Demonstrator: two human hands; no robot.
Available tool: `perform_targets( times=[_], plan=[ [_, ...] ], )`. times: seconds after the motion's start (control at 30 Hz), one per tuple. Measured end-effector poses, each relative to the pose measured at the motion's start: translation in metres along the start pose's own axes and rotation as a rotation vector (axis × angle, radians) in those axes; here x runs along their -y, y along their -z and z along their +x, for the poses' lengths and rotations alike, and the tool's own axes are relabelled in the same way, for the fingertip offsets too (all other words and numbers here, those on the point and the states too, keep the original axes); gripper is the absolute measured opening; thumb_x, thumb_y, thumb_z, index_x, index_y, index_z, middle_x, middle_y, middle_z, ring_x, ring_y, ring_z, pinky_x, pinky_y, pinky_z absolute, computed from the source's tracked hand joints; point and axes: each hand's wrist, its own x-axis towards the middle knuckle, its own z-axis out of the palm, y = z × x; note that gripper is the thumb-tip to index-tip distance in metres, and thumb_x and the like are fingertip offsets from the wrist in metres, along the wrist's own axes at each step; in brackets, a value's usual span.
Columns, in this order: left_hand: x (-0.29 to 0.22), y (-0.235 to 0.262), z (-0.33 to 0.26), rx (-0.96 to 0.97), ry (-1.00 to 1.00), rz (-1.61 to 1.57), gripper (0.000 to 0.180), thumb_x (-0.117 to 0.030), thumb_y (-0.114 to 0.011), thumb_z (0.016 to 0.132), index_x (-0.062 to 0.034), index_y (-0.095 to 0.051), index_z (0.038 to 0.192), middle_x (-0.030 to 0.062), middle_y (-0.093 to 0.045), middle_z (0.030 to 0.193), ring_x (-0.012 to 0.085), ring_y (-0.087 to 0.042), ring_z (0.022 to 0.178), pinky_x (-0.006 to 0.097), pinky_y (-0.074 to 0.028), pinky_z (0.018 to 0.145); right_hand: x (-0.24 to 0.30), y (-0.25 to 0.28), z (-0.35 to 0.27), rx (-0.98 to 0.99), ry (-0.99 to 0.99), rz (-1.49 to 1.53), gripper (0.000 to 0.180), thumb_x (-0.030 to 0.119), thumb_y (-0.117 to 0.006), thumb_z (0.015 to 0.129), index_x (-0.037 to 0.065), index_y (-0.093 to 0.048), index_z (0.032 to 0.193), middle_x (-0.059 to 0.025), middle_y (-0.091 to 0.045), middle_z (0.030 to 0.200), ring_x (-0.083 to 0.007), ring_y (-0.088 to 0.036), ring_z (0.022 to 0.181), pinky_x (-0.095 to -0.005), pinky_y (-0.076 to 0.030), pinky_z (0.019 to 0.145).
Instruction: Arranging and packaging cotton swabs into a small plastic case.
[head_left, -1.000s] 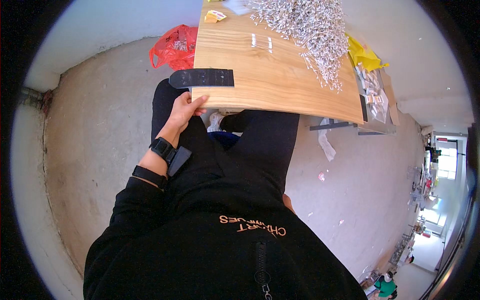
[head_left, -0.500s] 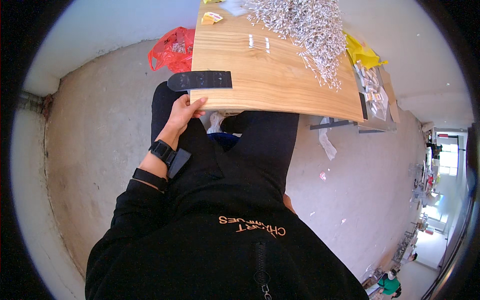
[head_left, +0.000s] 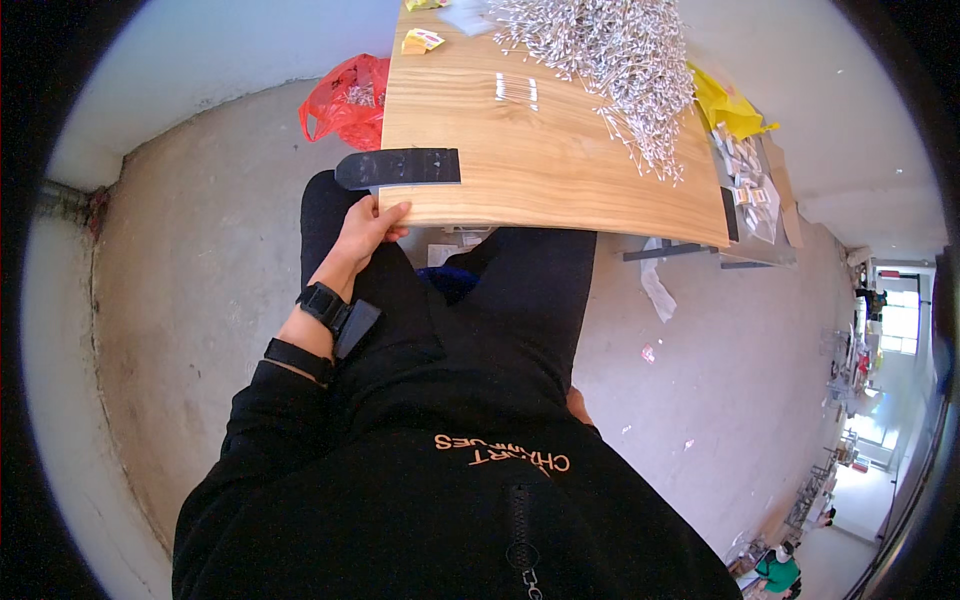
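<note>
My left hand [head_left: 368,232] holds the near left corner of a wooden tabletop [head_left: 560,175], thumb on top and fingers curled below the edge. Just beyond it a black flat bracket-like piece [head_left: 400,168] lies across the table's left edge. Only a bit of my right hand [head_left: 577,406] shows beside my right hip; its fingers are hidden. Farther up the table is a short row of cotton swabs [head_left: 516,92], laid side by side. A large heap of loose cotton swabs [head_left: 610,50] covers the far right part.
Left of the table hangs a red plastic bag [head_left: 345,105]. Small yellow-and-white packs [head_left: 421,41] lie at the far left. A yellow bag [head_left: 730,105] and several small packages [head_left: 752,195] are at the right. Below the table is something blue [head_left: 447,283]. A person in green [head_left: 778,572] is far off.
The view has shifted slightly, so the table sits a little lower. Beneath the table edge, the white thing seen between my legs looks different. My left hand keeps its hold on the corner.
</note>
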Motion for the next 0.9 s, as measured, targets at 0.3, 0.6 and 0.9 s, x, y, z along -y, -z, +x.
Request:
perform_targets(
  times=[0.3,0.6,0.9],
  plan=[
    [-0.012,-0.006,0.008,0.108,0.079,0.147,0.041,-0.033,-0.063,0.091,0.0047,-0.054,0.104,0.0094,-0.063,0.086,0.0145,-0.066,0.070,0.024,-0.053,0.059,0.062,0.046,-0.009,-0.030,0.319,-0.378,0.019,0.012,-0.063,0.079,0.001,-0.064,0.095,-0.0186,-0.066,0.091,-0.0366,-0.064,0.081,-0.0435,-0.053,0.069],
    [-0.002,0.004,0.007,0.028,0.193,0.263,0.052,-0.044,-0.063,0.089,0.0052,-0.060,0.106,0.0125,-0.068,0.086,0.0190,-0.068,0.065,0.028,-0.053,0.055,0.027,0.031,0.064,0.198,-0.228,0.635,0.021,0.024,-0.047,0.090,0.010,-0.060,0.079,-0.0024,-0.061,0.075,-0.0131,-0.061,0.065,-0.0311,-0.047,0.053],
    [-0.067,-0.015,-0.043,-0.045,-0.064,1.110,0.040,-0.037,-0.069,0.080,-0.0007,-0.063,0.095,0.0181,-0.065,0.099,0.0334,-0.065,0.092,0.041,-0.051,0.077,0.054,0.083,0.053,-0.459,0.000,0.662,0.020,0.015,-0.054,0.089,0.002,-0.063,0.102,-0.0054,-0.065,0.085,-0.0143,-0.066,0.075,-0.0273,-0.052,0.062]
  ],
)
